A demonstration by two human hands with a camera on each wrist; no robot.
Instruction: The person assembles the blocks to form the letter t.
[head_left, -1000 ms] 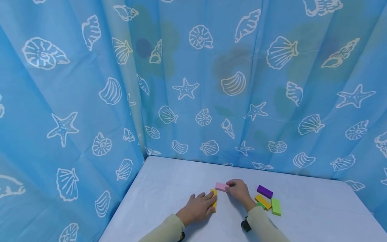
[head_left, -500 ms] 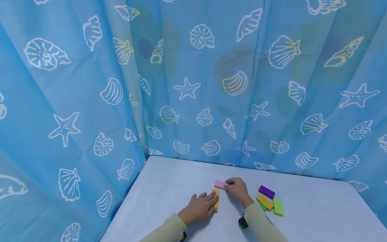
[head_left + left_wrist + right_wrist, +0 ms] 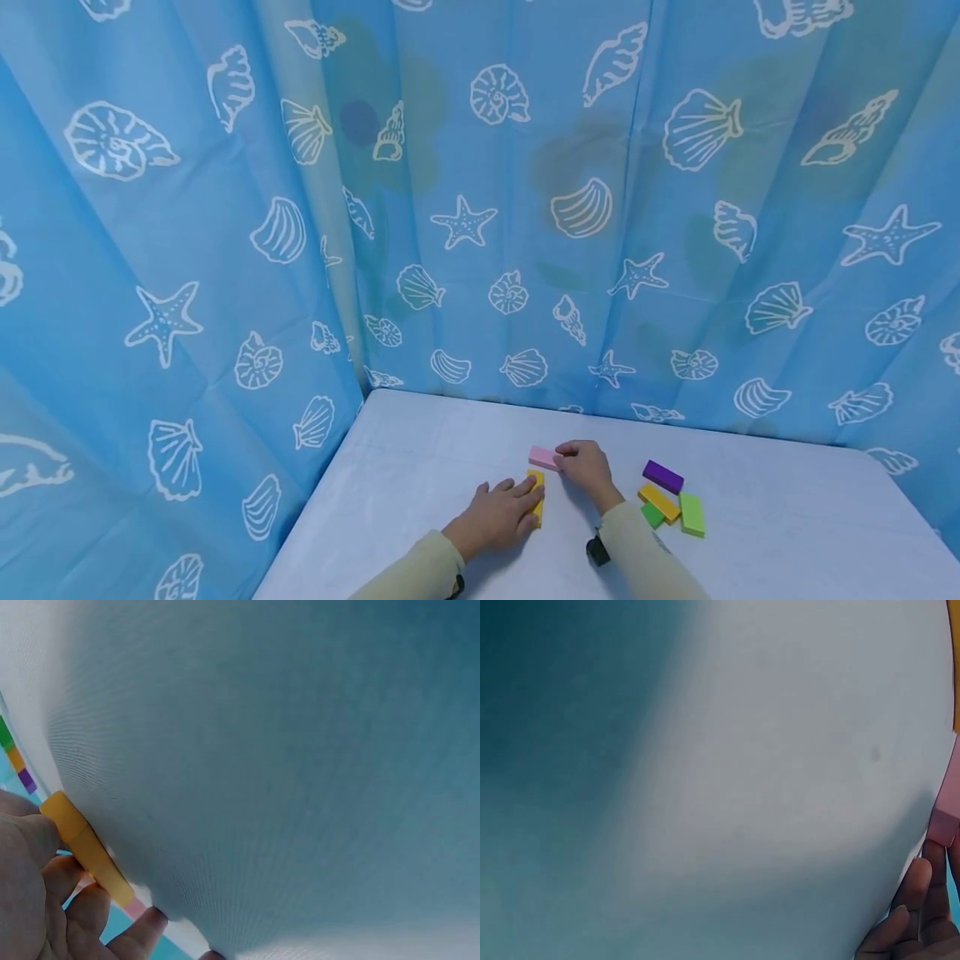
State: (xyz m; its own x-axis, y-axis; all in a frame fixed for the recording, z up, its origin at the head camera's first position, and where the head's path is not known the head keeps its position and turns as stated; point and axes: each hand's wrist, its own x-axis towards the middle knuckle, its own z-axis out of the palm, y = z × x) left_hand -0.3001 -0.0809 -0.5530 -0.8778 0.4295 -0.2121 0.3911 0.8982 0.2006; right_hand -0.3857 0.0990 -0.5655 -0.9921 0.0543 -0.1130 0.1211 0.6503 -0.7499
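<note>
So I'm standing here watching, and the bit that matters is the corner between two blocks. The pink block (image 3: 543, 457) lies on the bench (image 3: 405, 467) just left of the right hand (image 3: 588, 468), its long axis running side to side, and that hand has its right end pinched between fingertips. The yellow block (image 3: 96, 859) points away from the person, so the two sit roughly square to each other, pink just past yellow's far end. Touching or a hair apart? Can't tell tbh. There's a seam across the yellow, so it might be two pieces end to end. The left hand (image 3: 491, 518) is way nearer that one, fingers spread and resting against it, not wrapped round. Purple (image 3: 663, 477), orange (image 3: 659, 503), green (image 3: 652, 515) and lime (image 3: 692, 514) blocks are bunched off to the right. No brands or lettering I can read; the right sleeve (image 3: 637, 546) has a mark, too small to make out.
</note>
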